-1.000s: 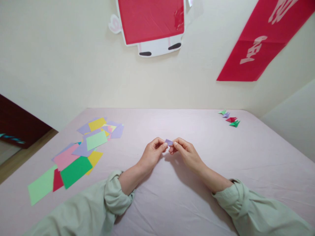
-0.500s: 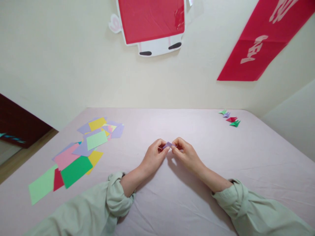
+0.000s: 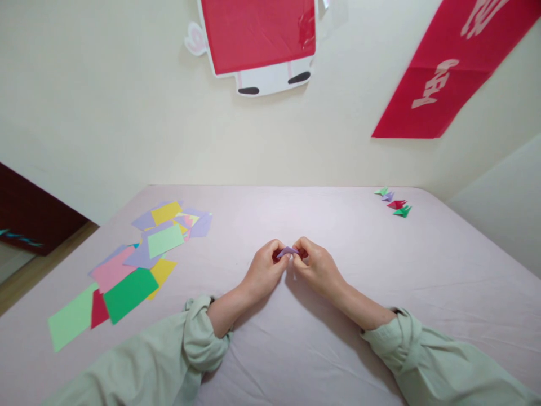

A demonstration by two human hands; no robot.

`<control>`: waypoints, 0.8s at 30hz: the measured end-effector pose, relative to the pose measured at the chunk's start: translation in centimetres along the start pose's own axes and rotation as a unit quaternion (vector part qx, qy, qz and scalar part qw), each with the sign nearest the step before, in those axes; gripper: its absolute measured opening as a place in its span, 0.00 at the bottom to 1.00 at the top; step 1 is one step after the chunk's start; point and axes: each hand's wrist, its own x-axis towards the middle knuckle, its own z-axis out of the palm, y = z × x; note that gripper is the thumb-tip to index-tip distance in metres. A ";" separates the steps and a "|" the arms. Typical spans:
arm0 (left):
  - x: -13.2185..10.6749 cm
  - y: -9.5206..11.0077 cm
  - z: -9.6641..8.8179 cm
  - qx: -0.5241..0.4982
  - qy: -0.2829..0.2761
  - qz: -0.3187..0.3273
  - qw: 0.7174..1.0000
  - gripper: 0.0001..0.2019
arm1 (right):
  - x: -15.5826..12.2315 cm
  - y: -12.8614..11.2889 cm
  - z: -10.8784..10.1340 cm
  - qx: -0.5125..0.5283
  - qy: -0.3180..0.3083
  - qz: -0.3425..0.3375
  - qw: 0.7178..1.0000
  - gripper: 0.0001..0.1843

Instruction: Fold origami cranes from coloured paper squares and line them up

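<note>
A small folded piece of purple paper (image 3: 288, 251) is held just above the table, in the middle of the view. My left hand (image 3: 265, 268) pinches its left end between thumb and fingers. At its right end, my right hand (image 3: 318, 266) grips it the same way, with the fingertips of both hands close together. The paper's upper edge rises to a low peak; its lower part is hidden behind my thumbs.
Loose coloured paper sheets, among them a green one (image 3: 131, 295) and a pink one (image 3: 114, 272), overlap on the left of the table (image 3: 253, 361). Several small folded paper figures, including a red one (image 3: 396, 204), stand in a row at the far right. Behind rises a wall (image 3: 270, 141).
Both hands keep hold of the purple paper. My right hand has shifted slightly left and the paper has tilted a little between the fingers.
</note>
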 end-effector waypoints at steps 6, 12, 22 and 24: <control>0.2 0.0 -0.1 -0.004 0.009 -0.019 1.000 0.04 | 0.3 0.7 -0.1 0.003 0.013 0.009 1.000 0.02; 0.5 -0.7 -0.6 -0.015 0.022 -0.042 0.999 0.05 | 1.2 2.6 -1.2 0.046 0.065 0.018 0.997 0.03; 0.4 -0.7 -0.2 -0.002 -0.006 -0.011 1.000 0.02 | 0.3 0.7 -0.2 0.136 -0.054 -0.010 0.989 0.06; 0.3 -0.5 -0.2 0.008 -0.005 -0.007 1.000 0.01 | 0.2 0.8 -0.1 0.131 -0.052 -0.015 0.990 0.05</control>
